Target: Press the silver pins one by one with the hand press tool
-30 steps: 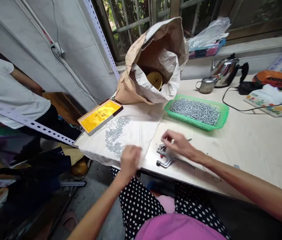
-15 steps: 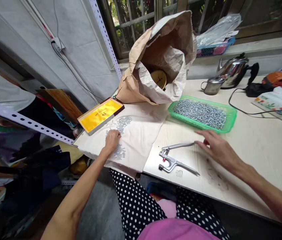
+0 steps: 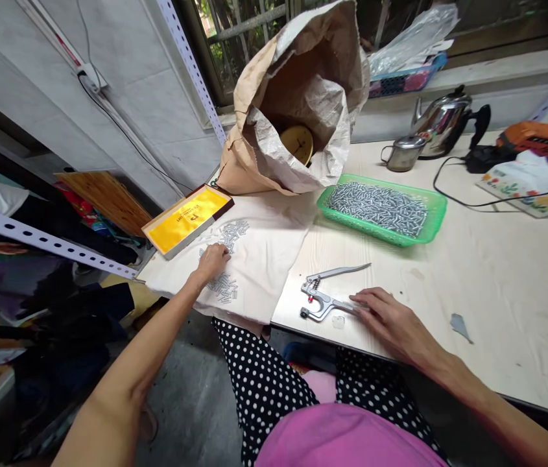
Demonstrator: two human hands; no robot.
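My left hand (image 3: 213, 263) rests on a pale cloth (image 3: 268, 253), its fingers bent down and pressed together among small silvery metal pieces (image 3: 225, 287). Whether a piece is between those fingertips is hidden. On the bare tabletop lie metal snap pliers (image 3: 342, 270) with their two handles spread apart and a small spring between them. My right hand (image 3: 385, 318) reaches over the end of the lower handle, fingers stretched out and not wrapped round it. Behind the pliers, a green plastic basket (image 3: 439, 220) holds many similar metal pieces.
A box with a yellow lining (image 3: 189, 217) lies left of the cloth. At the back a large brown paper sack (image 3: 239, 155) gapes open. Along the wall stand a metal cup (image 3: 404, 154), a kettle (image 3: 441, 126) and an orange tool (image 3: 539, 139). A grey scrap (image 3: 459, 326) lies right.
My right hand has come down toward me, from the upper handle's tip to the lower handle's end. My left hand stays among the metal pieces. The whole view has shifted slightly.
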